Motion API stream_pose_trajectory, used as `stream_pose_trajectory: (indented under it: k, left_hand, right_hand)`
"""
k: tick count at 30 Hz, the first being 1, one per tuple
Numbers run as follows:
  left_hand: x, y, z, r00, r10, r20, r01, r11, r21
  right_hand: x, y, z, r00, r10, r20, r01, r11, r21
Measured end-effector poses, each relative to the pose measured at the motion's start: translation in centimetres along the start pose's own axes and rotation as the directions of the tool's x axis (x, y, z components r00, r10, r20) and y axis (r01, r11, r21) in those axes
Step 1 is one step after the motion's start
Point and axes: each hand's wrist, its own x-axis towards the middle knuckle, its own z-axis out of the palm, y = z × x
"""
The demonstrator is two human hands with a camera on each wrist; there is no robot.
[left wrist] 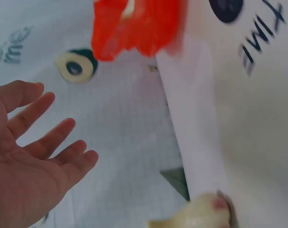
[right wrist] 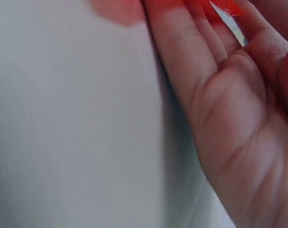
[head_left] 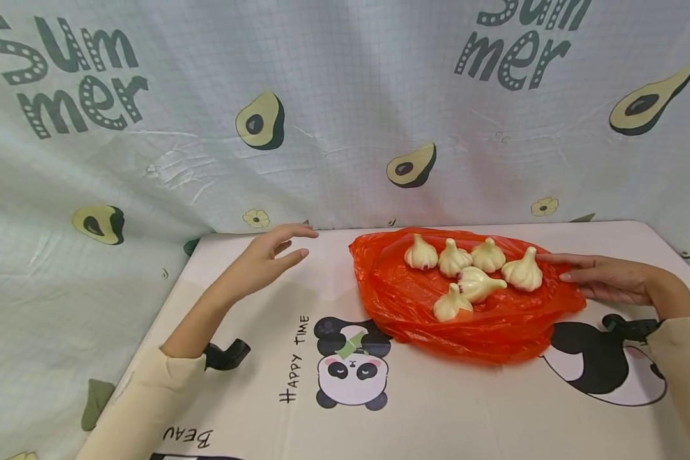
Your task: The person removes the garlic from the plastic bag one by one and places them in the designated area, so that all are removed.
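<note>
Several cream garlic bulbs (head_left: 476, 284) lie on a spread red plastic bag (head_left: 477, 338) toward the back of the table. My right hand (head_left: 615, 280) grips the bag's right edge, thumb above and other fingers partly hidden. In the right wrist view, red plastic (right wrist: 227, 6) shows between the thumb and fingers of the right hand (right wrist: 229, 104). To the left of the bag and apart from it, my left hand (head_left: 270, 255) is held with relaxed fingers and nothing in them. A garlic bulb (left wrist: 201, 213) appears low in the left wrist view, near the left hand (left wrist: 34, 156).
The pale table cover (head_left: 437, 409) carries a printed panda (head_left: 353, 370) and lettering. Behind the table's back edge hangs a white curtain (head_left: 333, 96) printed with avocados, and it runs along the left side too. Dark wrist cameras (head_left: 227, 354) sit beneath both wrists.
</note>
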Motion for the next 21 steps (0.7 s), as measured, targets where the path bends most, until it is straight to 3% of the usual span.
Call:
stream_pose_trajectory:
  k: [7, 13, 21]
  left_hand:
    - [0.0, 2.2, 1.6, 0.996, 0.075, 0.038, -0.074, 0.997, -0.019]
    - [0.2, 2.9, 3.0, 0.991, 0.111, 0.069, -0.109, 0.993, -0.042]
    - [0.3, 3.9, 5.0, 0.972, 0.178, 0.154, -0.163, 0.981, -0.105]
  right_hand:
    - [0.0, 0.2, 0.0, 1.0, -0.007, -0.016, 0.007, 0.999, -0.032]
    - [0.0, 0.4, 0.0, 1.0, -0.013, -0.016, 0.012, 0.999, -0.041]
    - [0.1, 0.4, 0.4, 0.998, -0.021, -0.051, 0.018, 0.998, -0.058]
